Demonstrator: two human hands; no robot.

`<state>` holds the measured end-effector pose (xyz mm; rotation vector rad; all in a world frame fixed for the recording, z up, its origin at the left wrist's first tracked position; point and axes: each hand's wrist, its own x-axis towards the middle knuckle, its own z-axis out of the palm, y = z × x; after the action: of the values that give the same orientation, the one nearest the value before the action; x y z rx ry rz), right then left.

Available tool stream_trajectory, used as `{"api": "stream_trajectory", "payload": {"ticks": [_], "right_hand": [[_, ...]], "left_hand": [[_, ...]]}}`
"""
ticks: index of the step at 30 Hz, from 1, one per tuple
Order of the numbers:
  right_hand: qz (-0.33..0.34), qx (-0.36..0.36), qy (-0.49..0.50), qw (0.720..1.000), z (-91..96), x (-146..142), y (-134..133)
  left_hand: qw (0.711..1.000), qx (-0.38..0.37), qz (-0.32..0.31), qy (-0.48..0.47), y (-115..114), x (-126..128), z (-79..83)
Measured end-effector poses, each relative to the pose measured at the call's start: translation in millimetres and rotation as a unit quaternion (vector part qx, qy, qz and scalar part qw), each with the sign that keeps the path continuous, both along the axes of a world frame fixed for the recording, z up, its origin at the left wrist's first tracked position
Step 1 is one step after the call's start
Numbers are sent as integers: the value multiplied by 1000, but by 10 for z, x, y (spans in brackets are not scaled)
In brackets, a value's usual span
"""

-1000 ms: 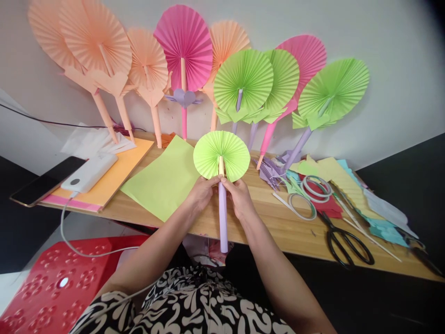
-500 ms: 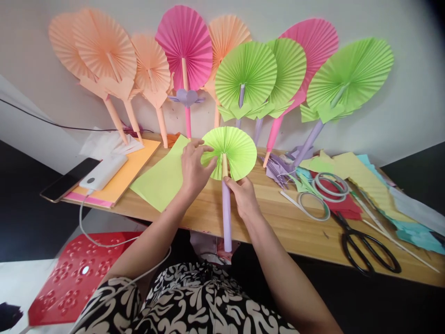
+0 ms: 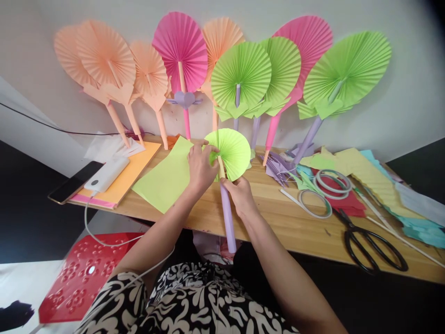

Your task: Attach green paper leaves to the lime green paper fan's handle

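Observation:
A small round green pleated paper fan (image 3: 233, 150) sits on a lilac paper handle (image 3: 227, 218), held above the wooden table (image 3: 278, 227). My left hand (image 3: 200, 168) pinches the fan's left pleats, folding them inward. My right hand (image 3: 239, 195) is closed round the top of the lilac handle, just below the fan. A light green paper sheet (image 3: 167, 178) lies flat on the table under my left hand.
Several finished fans in peach, pink (image 3: 181, 46) and green (image 3: 346, 69) lean against the wall. Tape rings (image 3: 314, 204), black scissors (image 3: 373, 248) and paper scraps lie at right. A power bank (image 3: 106, 174), phone (image 3: 74, 182) and orange paper pad sit at left; a red stool (image 3: 79, 278) is below.
My left hand rose from the handle top to the fan's left edge and folds its pleats inward. The fan's handle has tilted, its bottom end swinging right.

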<state>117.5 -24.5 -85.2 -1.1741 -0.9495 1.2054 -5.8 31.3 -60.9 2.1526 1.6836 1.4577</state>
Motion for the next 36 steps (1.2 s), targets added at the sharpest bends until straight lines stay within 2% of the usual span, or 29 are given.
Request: {"api": "stream_trajectory", "payload": {"ticks": [5,7,10,13,15,18,21,23,28,36], "right_hand": [[3,3,19,1000,-2,6,0],[2,4,34,999,-4,14,2],[-4,5,63,998,-7,27,8],[-5,5,86,996,-8,36,15],[-4,5,95,995,-8,38,18],[-3,9,105,994,-12,37,23],[2,10,115,993,-24,34,27],[5,10,123,992,-35,32,29],[3,3,132,991,-41,25,26],[-40,7,137,990,-6,-7,20]], "left_hand": [[998,-11,-40,-39,-2,-7,33],[996,12,-57,-69,-23,-65,64],[989,62,-26,-132,-72,-190,92],[964,9,9,-266,-132,-273,49],[916,-74,-14,-394,-184,-268,-19],[799,-208,-116,-552,-284,-170,-126],[691,-303,-204,-623,-372,-17,-185],[655,-322,-222,-646,-399,81,-191],[639,-304,-211,-674,-378,231,-146],[652,-297,-205,-667,-356,294,-115]]}}
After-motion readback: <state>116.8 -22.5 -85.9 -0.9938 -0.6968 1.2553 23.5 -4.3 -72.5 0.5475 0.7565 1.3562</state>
